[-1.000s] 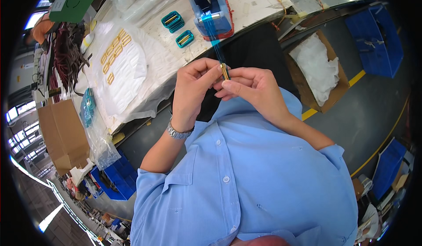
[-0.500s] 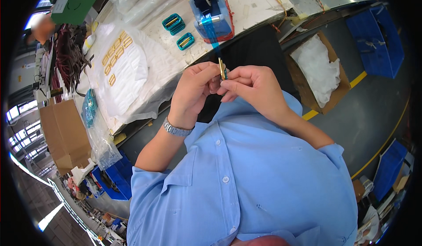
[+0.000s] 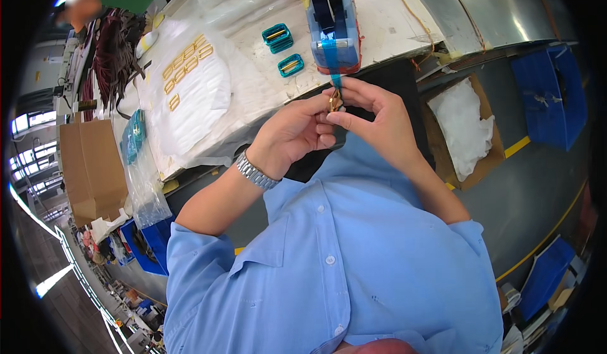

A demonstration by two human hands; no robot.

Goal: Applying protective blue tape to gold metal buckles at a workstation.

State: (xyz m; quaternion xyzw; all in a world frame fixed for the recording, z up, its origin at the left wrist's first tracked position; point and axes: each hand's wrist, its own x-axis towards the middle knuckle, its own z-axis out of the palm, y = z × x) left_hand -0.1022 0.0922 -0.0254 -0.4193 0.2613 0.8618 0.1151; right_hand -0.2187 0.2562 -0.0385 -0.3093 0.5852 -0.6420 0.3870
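Note:
My left hand (image 3: 296,132) and my right hand (image 3: 381,108) meet at the table's near edge, both closed around a small gold metal buckle (image 3: 334,101). Fingers cover much of it. A strip of blue film tape (image 3: 331,56) runs down to the buckle from a blue tape dispenser (image 3: 345,34). Left of the dispenser lie a stack of gold buckles wrapped in teal film (image 3: 277,38) and a single wrapped buckle (image 3: 291,65). Farther left, several bare gold buckles (image 3: 185,66) lie in rows on a white sheet (image 3: 212,94).
The white worktable (image 3: 250,91) spans the far side. A cardboard box with white wrapping (image 3: 461,129) stands at right, near a blue bin (image 3: 547,94). At left are a clear bag with teal-wrapped pieces (image 3: 134,139), a cardboard box (image 3: 91,170) and dark red straps (image 3: 117,53).
Both hands have shifted toward the dispenser with the buckle, which has turned. The visible tape between dispenser and hands is shorter. The whole view has also shifted.

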